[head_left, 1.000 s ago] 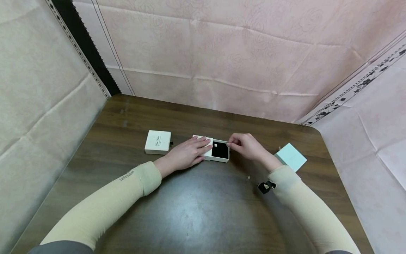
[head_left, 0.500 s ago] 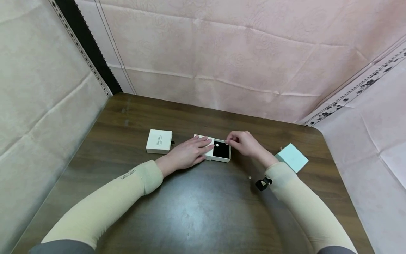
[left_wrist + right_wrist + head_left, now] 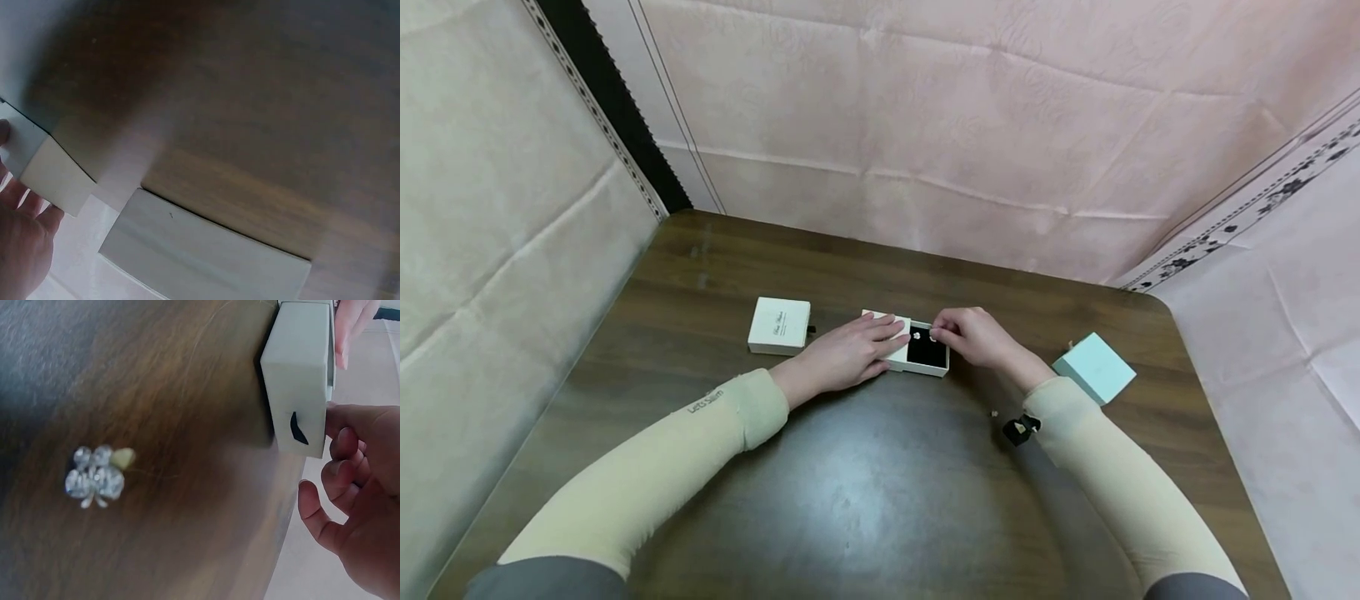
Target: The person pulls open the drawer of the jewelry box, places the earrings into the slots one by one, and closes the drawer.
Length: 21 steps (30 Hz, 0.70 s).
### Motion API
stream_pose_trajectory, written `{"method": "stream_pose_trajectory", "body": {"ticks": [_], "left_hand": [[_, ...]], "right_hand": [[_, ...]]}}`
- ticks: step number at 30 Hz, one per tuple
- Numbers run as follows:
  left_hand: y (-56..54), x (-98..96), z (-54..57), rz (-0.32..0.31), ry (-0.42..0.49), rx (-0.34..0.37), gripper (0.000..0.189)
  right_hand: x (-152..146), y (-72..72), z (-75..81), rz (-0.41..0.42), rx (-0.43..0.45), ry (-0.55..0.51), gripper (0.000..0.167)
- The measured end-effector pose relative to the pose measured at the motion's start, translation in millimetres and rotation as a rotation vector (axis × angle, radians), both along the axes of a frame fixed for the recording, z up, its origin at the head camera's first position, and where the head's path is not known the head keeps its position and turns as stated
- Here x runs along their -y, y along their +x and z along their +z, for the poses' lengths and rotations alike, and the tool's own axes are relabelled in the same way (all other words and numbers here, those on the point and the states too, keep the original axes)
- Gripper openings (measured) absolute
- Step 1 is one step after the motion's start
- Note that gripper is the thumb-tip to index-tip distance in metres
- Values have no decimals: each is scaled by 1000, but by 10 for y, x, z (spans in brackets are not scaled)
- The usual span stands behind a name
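A white drawer-style jewelry box (image 3: 897,360) lies in the middle of the table, its black-lined tray (image 3: 927,353) slid out to the right. My left hand (image 3: 847,350) rests over the sleeve, fingers spread on top and thumb at the near edge. In the tray sits a small bright earring (image 3: 916,335). At the tray's far right corner my right hand (image 3: 973,333) pinches a small shiny earring (image 3: 933,336) between thumb and index finger, mostly hidden by the fingertips. In the right wrist view, a black pull tab (image 3: 299,430) shows on the tray's end.
A closed white box (image 3: 779,325) with printed lettering stands at the left. Right of my right hand is a pale turquoise box (image 3: 1096,367). A crystal insect-shaped ornament (image 3: 94,478) lies on the brown table (image 3: 850,500), near the right wrist. Cloth hangs behind the table.
My right hand has shifted slightly left, from the tray's corner to over its black lining, where a second bright piece now shows at the fingertips. The left hand stays on the box.
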<state>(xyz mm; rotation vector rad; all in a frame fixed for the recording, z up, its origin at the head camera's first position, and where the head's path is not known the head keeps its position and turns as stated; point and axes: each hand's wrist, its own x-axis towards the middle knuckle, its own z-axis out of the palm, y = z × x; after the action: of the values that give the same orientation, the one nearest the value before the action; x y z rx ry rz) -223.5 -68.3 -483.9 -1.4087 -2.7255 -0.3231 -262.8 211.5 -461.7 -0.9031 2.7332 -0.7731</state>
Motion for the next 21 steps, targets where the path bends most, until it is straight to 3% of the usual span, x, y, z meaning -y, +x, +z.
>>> {"method": "stream_pose_trajectory", "body": {"ticks": [12,16,21], "left_hand": [[-9,-2,-7,8,-14,4,56],[-12,-2,-11,4,1,2,55],[-11,0,-20,4,10,4,55]], "right_hand": [[37,-17,11,8,8,43,9],[55,-19,10,30,-79,86,9],[65,-5,-30,46,-248,138,8]]}}
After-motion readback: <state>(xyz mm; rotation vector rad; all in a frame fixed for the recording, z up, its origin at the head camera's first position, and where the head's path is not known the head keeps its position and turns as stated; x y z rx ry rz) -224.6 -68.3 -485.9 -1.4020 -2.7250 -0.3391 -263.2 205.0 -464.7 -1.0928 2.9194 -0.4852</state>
